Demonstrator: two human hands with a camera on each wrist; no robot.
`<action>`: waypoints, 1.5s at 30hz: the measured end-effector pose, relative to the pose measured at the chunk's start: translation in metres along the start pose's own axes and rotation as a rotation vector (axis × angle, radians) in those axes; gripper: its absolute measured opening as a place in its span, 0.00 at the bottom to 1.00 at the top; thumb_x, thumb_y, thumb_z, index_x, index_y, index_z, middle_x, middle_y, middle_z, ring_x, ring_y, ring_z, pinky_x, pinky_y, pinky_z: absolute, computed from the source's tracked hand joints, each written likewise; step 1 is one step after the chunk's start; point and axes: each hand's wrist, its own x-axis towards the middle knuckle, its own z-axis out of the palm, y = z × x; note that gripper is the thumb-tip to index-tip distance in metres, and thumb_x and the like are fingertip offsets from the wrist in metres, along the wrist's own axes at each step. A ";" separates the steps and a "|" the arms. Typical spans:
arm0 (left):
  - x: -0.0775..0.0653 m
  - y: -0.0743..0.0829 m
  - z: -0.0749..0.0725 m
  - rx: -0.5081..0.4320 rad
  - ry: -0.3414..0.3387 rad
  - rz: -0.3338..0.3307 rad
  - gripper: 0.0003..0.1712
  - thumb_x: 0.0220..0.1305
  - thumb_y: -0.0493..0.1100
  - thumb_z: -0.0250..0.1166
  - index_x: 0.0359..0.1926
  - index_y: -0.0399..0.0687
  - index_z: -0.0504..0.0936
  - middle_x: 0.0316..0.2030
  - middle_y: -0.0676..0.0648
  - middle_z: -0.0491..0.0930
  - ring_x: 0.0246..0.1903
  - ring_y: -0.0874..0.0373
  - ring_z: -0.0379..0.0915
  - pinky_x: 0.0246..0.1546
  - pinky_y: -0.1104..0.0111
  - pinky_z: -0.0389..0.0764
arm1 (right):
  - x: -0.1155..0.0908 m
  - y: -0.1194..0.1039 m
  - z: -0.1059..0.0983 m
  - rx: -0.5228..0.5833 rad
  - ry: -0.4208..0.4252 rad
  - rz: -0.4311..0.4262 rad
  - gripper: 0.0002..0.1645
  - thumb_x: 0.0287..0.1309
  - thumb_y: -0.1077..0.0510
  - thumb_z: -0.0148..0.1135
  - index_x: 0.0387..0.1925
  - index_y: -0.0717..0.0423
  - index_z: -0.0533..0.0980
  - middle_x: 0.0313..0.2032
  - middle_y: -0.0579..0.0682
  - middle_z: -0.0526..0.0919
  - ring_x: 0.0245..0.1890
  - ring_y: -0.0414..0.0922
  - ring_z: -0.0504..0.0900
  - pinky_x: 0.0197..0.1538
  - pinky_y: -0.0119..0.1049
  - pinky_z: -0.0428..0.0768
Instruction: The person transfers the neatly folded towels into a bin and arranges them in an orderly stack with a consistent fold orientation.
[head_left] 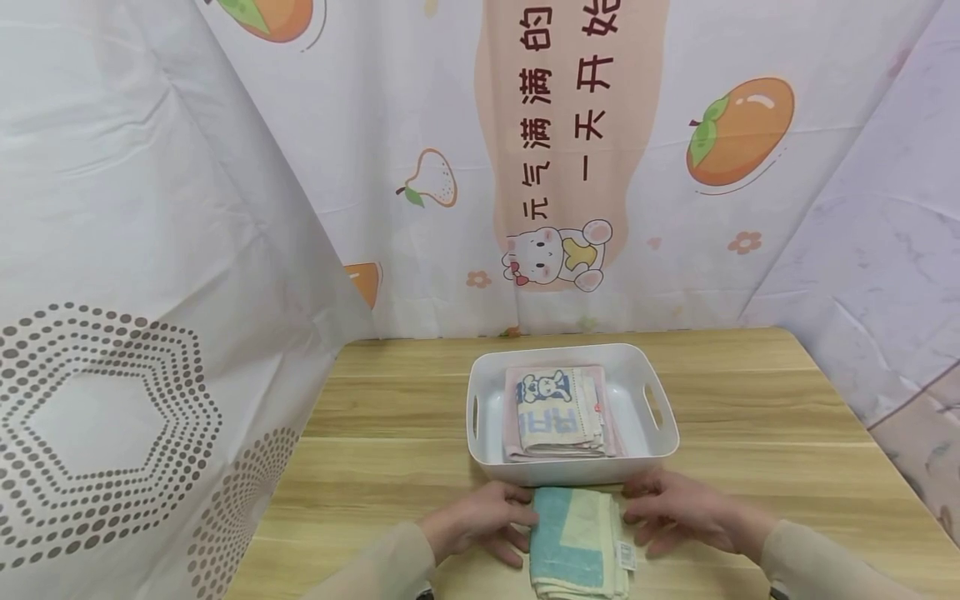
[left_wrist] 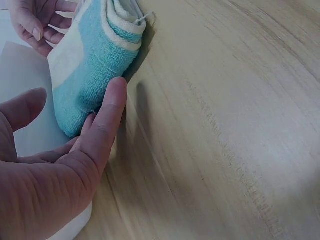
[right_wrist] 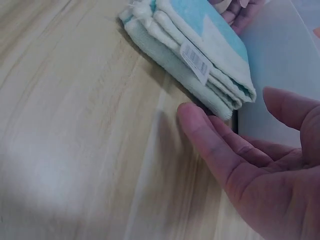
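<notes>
A folded teal and cream towel (head_left: 573,537) lies on the table against the front of a white basket (head_left: 573,473). My left hand (head_left: 483,521) is at the towel's left side; in the left wrist view its extended fingers (left_wrist: 102,125) touch the teal terry edge, thumb held apart. On the other side, my right hand (head_left: 678,510) has its fingertips beside the layered edge, under a small barcode label (right_wrist: 195,60). Whether those fingertips touch the cloth I cannot tell. Inside the basket lie a cream towel with a blue bear pattern (head_left: 551,408) and a pink one (head_left: 512,433) beneath it.
The wooden table (head_left: 757,417) extends to both sides of the basket, which has handle holes at its ends. A printed curtain (head_left: 420,250) hangs behind the table's back edge, and a dotted white sheet (head_left: 150,250) hangs along the left.
</notes>
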 end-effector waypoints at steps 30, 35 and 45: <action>0.010 0.004 0.019 0.006 0.054 0.112 0.12 0.65 0.32 0.67 0.49 0.38 0.79 0.35 0.44 0.81 0.30 0.55 0.79 0.32 0.54 0.89 | 0.010 -0.007 0.016 -0.067 -0.058 -0.092 0.18 0.67 0.60 0.65 0.53 0.67 0.80 0.37 0.46 0.83 0.38 0.40 0.79 0.43 0.35 0.81; 0.008 0.007 0.024 0.064 0.091 0.145 0.16 0.64 0.32 0.68 0.52 0.39 0.79 0.40 0.44 0.83 0.33 0.53 0.82 0.33 0.55 0.89 | 0.009 -0.011 0.019 -0.144 -0.032 -0.135 0.17 0.64 0.60 0.67 0.51 0.66 0.81 0.35 0.46 0.81 0.36 0.39 0.78 0.42 0.32 0.80; 0.005 0.013 0.031 0.126 0.100 0.251 0.18 0.61 0.30 0.70 0.51 0.43 0.78 0.38 0.47 0.85 0.34 0.56 0.81 0.34 0.58 0.87 | 0.004 -0.026 0.022 -0.278 0.019 -0.186 0.14 0.59 0.62 0.66 0.47 0.63 0.83 0.37 0.50 0.84 0.37 0.40 0.80 0.40 0.30 0.81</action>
